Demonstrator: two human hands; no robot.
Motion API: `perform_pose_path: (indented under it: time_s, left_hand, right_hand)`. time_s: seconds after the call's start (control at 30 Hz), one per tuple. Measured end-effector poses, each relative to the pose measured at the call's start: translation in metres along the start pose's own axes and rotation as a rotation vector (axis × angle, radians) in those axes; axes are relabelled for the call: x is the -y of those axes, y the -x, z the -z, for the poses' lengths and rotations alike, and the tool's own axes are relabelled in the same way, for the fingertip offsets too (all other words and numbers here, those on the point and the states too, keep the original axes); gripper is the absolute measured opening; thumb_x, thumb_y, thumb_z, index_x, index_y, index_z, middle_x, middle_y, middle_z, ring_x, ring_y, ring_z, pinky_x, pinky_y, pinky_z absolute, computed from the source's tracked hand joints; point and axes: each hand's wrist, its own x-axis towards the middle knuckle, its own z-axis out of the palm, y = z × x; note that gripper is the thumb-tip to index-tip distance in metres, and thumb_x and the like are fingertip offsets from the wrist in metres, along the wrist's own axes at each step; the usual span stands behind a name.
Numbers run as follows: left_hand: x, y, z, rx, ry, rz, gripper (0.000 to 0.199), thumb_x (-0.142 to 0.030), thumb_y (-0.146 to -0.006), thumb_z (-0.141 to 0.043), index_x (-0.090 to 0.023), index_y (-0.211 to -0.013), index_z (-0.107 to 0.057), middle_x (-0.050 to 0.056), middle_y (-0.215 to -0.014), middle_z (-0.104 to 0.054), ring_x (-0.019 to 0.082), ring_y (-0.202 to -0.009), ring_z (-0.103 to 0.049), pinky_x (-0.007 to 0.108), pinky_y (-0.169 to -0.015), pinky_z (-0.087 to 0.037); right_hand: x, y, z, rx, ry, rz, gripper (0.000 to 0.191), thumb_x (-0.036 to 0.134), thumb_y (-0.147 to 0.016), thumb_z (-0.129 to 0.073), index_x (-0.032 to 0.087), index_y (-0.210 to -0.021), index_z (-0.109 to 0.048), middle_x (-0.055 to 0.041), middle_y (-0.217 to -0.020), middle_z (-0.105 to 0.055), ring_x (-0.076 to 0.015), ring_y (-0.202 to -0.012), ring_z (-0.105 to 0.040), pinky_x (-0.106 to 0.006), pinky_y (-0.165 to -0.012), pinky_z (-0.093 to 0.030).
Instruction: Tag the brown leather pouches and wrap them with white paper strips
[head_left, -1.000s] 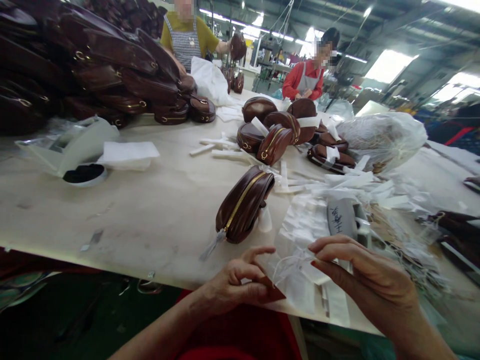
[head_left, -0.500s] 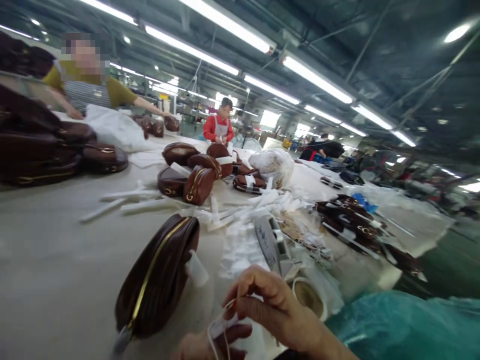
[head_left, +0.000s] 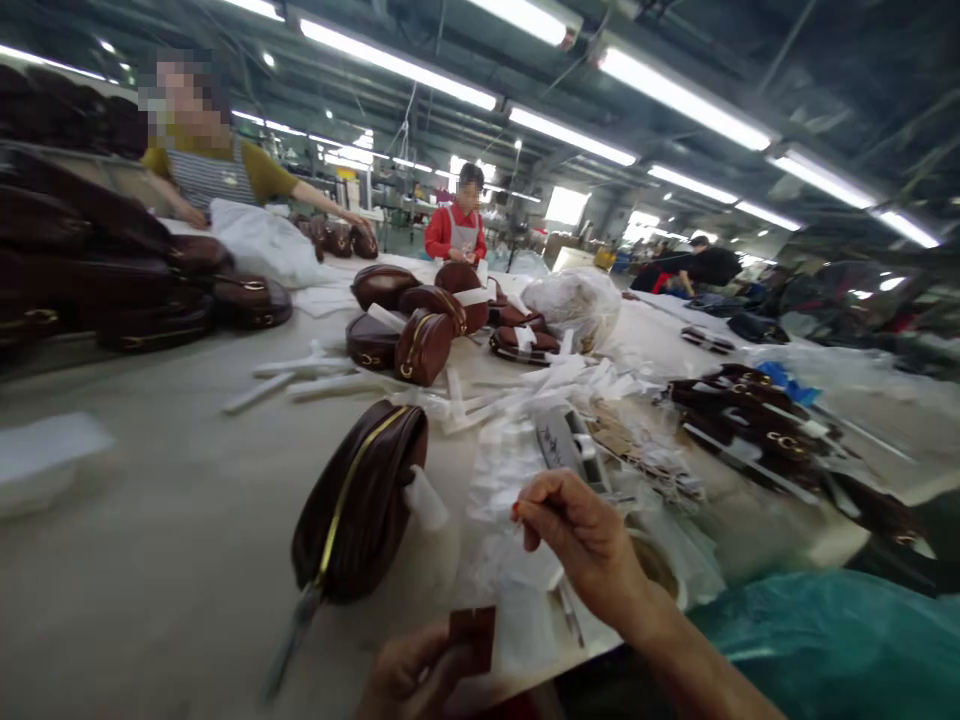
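At the bottom edge, my left hand [head_left: 412, 672] is closed on a small brown rectangular tag [head_left: 473, 638], thumb and fingers at its left side. Up and to the right of it, my right hand [head_left: 581, 535] is pinched, thumb against fingertips. A tiny orange-red spot shows at those fingertips; what they hold, if anything, is too small to name. To the left of both hands stands a dark brown leather bag [head_left: 367, 505] with a gold zipper [head_left: 349, 490], its wrapped pull hanging toward me. White paper [head_left: 427, 500] sticks out at its right side.
Behind lie several brown bags [head_left: 422, 347] and scattered white paper strips [head_left: 517, 395]. A grey box with handwriting [head_left: 559, 440] stands beyond my right hand. Teal plastic [head_left: 840, 640] is at right, more bags [head_left: 750, 425] farther back. Two co-workers [head_left: 456, 232] stand across the table.
My hands have moved apart: the right one went up and right, away from the left. The white cord between them is no longer visible; a brown tag now shows in my left hand. The view has shifted.
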Motion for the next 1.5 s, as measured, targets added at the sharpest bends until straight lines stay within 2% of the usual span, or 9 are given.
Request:
perform_pose_path:
  time_s: [0.13,0.2,0.3,0.43,0.7,0.93,1.17,1.33,1.5]
  left_hand:
    - [-0.008,0.013,-0.003,-0.107,-0.192,-0.075,0.035,-0.047,-0.081,-0.054,-0.016,-0.077,-0.07,0.006,-0.078,-0.069,0.021,-0.076,-0.063,0.028,-0.072,-0.051]
    - [-0.013,0.011,-0.002,-0.263,-0.324,-0.166,0.03,-0.042,-0.079,-0.058,-0.017,-0.091,-0.069,0.007,-0.086,-0.069,0.022,-0.078,-0.064,0.029,-0.07,-0.052]
    - [-0.025,0.002,0.0,-0.488,-0.502,-0.446,0.037,-0.033,-0.079,-0.061,-0.017,-0.112,-0.061,0.012,-0.107,-0.066,0.024,-0.096,-0.063,0.031,-0.075,-0.054]
    - [-0.049,-0.016,-0.002,-0.452,-0.52,-0.625,0.028,-0.018,-0.081,-0.057,-0.018,-0.108,-0.061,0.01,-0.109,-0.065,0.019,-0.098,-0.062,0.025,-0.072,-0.053]
    - [-0.072,-0.03,-0.017,-0.264,-0.301,-0.5,0.016,-0.013,-0.08,-0.05,-0.016,-0.075,-0.065,0.003,-0.077,-0.066,0.013,-0.07,-0.058,0.022,-0.065,-0.043]
    - [-0.07,-0.022,-0.015,-0.178,0.0,-0.239,0.016,-0.024,-0.078,-0.054,-0.015,-0.075,-0.067,0.003,-0.071,-0.064,0.012,-0.063,-0.053,0.021,-0.059,-0.04]
    - [-0.07,-0.024,-0.017,-0.201,0.072,-0.141,0.024,-0.033,-0.076,-0.054,-0.013,-0.075,-0.066,0.003,-0.064,-0.061,0.011,-0.058,-0.052,0.02,-0.054,-0.041]
    - [-0.062,-0.027,-0.017,-0.267,-0.035,-0.095,0.024,-0.034,-0.074,-0.053,-0.013,-0.074,-0.064,0.002,-0.058,-0.058,0.011,-0.051,-0.049,0.02,-0.048,-0.038]
    - [-0.064,-0.025,-0.016,-0.314,0.035,-0.068,0.017,-0.031,-0.067,-0.059,-0.015,-0.065,-0.057,-0.002,-0.052,-0.052,0.009,-0.046,-0.044,0.019,-0.045,-0.034]
  right_hand:
    - [-0.004,-0.003,0.0,0.061,0.01,-0.034,0.013,0.027,-0.088,-0.056,0.02,-0.078,-0.054,0.0058,-0.062,-0.052,-0.0069,-0.055,-0.051,-0.019,-0.056,-0.04]
    - [-0.004,-0.003,-0.001,0.092,0.017,-0.045,0.012,0.027,-0.088,-0.056,0.02,-0.079,-0.054,0.006,-0.061,-0.053,-0.0069,-0.055,-0.051,-0.018,-0.056,-0.04]
    - [-0.005,-0.002,-0.002,0.125,0.03,-0.052,0.011,0.028,-0.088,-0.056,0.021,-0.079,-0.054,0.0059,-0.061,-0.053,-0.007,-0.055,-0.051,-0.018,-0.056,-0.04]
    - [-0.007,0.0,-0.004,0.152,0.052,-0.048,0.012,0.029,-0.089,-0.056,0.02,-0.08,-0.054,0.0055,-0.064,-0.053,-0.0069,-0.057,-0.052,-0.018,-0.056,-0.04]
    - [-0.013,0.002,-0.007,0.19,0.095,-0.039,0.012,0.029,-0.09,-0.055,0.021,-0.081,-0.054,0.0054,-0.064,-0.054,-0.0072,-0.058,-0.053,-0.018,-0.059,-0.042]
    - [-0.018,0.002,-0.015,0.181,0.02,-0.02,0.011,0.026,-0.087,-0.057,0.02,-0.079,-0.056,0.0038,-0.063,-0.06,-0.0085,-0.057,-0.056,-0.019,-0.057,-0.045]
    - [-0.019,0.002,-0.02,0.153,0.003,-0.042,0.012,0.026,-0.086,-0.058,0.02,-0.077,-0.056,0.0039,-0.06,-0.06,-0.0088,-0.055,-0.057,-0.019,-0.055,-0.045]
    - [-0.027,0.009,-0.027,0.088,0.026,-0.046,0.007,0.026,-0.084,-0.059,0.02,-0.083,-0.056,0.0036,-0.063,-0.058,-0.0093,-0.055,-0.057,-0.019,-0.054,-0.046]
    - [-0.031,0.019,-0.032,0.07,0.034,0.002,0.015,0.028,-0.081,-0.062,0.02,-0.093,-0.06,-0.0028,-0.085,-0.063,-0.0144,-0.076,-0.061,-0.024,-0.069,-0.051]
